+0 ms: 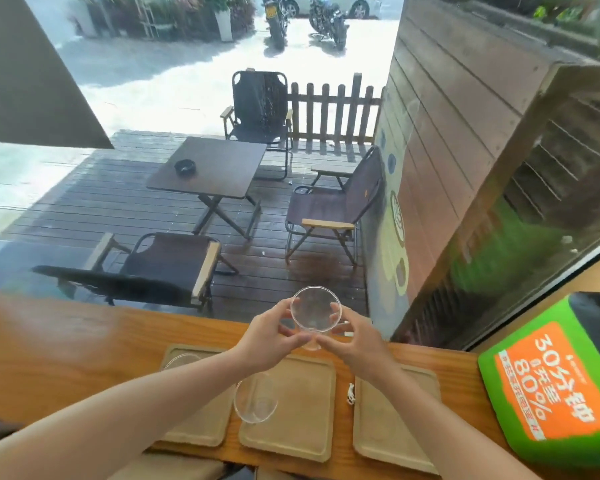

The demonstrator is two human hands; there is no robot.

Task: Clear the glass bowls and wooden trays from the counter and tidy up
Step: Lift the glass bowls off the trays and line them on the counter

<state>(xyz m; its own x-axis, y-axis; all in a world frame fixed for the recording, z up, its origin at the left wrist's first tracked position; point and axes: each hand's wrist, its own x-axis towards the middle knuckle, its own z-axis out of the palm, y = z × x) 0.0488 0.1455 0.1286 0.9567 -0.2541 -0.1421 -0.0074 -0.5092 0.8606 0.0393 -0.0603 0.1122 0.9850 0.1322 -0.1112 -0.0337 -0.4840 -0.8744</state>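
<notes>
Both hands hold one clear glass bowl [315, 311] up above the wooden counter [66, 355], tilted so its mouth faces me. My left hand [274, 336] grips its left side and my right hand [352, 339] its right side. Three pale wooden trays lie side by side below: a left tray [201, 424], a middle tray [291, 417] and a right tray [392, 424]. A second glass bowl [256, 400] rests across the left edge of the middle tray. A third glass bowl [182, 360] sits on the left tray, partly hidden by my left forearm.
A small white figurine [351, 393] lies between the middle and right trays. A green and orange bag [548, 386] stands at the counter's right end. Past the window are a patio table [212, 168], folding chairs and a wooden wall [440, 133].
</notes>
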